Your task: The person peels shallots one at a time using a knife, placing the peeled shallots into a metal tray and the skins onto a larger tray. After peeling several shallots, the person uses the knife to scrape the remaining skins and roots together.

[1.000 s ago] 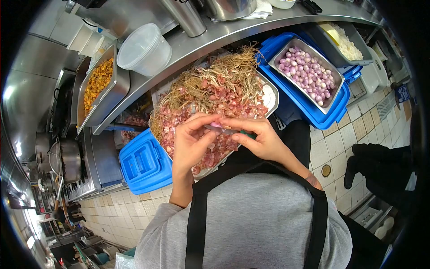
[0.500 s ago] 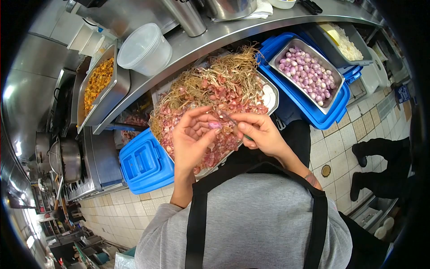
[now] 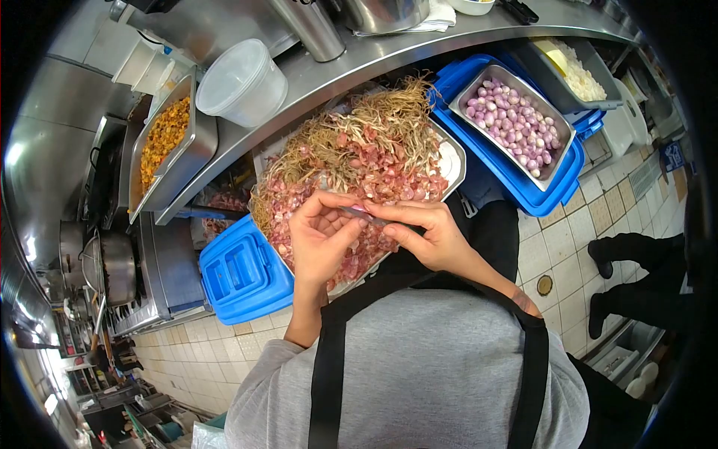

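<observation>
Left hand (image 3: 320, 230): narrow grip on a shallot (image 3: 360, 208). Right hand (image 3: 434, 236): narrow grip on a knife (image 3: 372, 219), blade at the shallot. Both observed above the peelings (image 3: 389, 176)

My left hand (image 3: 323, 232) pinches a shallot (image 3: 359, 209); my right hand (image 3: 424, 228) works a small knife (image 3: 372, 218) against it. Below: tray (image 3: 457, 159), skins (image 3: 374, 166) and dry roots (image 3: 321, 150) heaped.
</observation>
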The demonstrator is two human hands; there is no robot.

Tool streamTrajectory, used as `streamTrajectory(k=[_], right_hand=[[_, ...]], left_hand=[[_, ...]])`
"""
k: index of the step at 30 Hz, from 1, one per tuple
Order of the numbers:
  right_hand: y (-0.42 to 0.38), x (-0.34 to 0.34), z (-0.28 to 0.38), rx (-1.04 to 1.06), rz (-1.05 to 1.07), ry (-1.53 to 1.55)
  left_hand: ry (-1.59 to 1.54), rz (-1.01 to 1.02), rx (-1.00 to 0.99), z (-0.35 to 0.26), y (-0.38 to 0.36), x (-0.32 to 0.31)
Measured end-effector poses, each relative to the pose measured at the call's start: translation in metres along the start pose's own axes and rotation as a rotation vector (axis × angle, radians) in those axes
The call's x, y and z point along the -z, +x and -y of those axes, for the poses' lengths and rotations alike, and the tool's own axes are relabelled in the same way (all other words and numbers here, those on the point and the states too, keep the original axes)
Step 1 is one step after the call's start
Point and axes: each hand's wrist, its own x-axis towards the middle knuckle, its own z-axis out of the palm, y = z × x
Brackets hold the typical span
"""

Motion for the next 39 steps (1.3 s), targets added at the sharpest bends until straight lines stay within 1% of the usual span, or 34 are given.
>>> streamTrajectory(k=[2,5,8,11,14,17,20,23,26,29,30,33,39], right_hand=[[-0.001,0.000,0.001,-0.061,0.030,0.003],[-0.003,-0.006,-0.002,-0.051,-0.021,0.130],[-0.003,-0.008,-0.003,-0.051,-0.032,0.153],[-0.007,-0.007,-0.001,-0.367,0.016,0.487],[-0.006,-0.004,-0.005,-0.422,0.042,0.769],[-0.004,-0.004,0.007,-0.393,0.076,0.585],[-0.002,-0.008,0.006,-0.159,0.010,0.250],[-0.003,-0.008,0.001,-0.022,-0.018,0.093],[-0.004,-0.004,-0.001,-0.094,0.015,0.108],[-0.004,0.004,-0.003,-0.419,0.064,0.606],[-0.004,0.004,-0.007,-0.400,0.065,0.649],[-0.001,0.003,-0.009,-0.388,0.007,0.625],[0.003,0.001,-0.024,-0.322,-0.190,0.501]], left_hand=[[0.028,-0.015,0.037,-0.003,-0.002,0.002],[0.067,-0.026,0.053,-0.006,-0.004,0.003],[0.058,-0.031,0.070,-0.003,-0.005,0.006],[-0.019,-0.040,0.086,0.001,-0.006,0.008],[-0.030,-0.036,0.097,0.001,-0.005,0.007],[-0.061,-0.021,0.068,0.000,-0.004,0.007],[-0.064,-0.009,0.059,-0.001,-0.004,0.007],[-0.054,-0.015,0.075,0.000,-0.004,0.008],[-0.032,0.004,0.093,0.002,-0.005,0.009],[-0.032,0.013,0.087,0.002,-0.005,0.007],[-0.022,0.010,0.094,0.001,-0.005,0.006],[-0.001,0.005,0.104,0.001,-0.004,0.003],[0.003,-0.021,0.108,0.003,-0.005,0.004]])
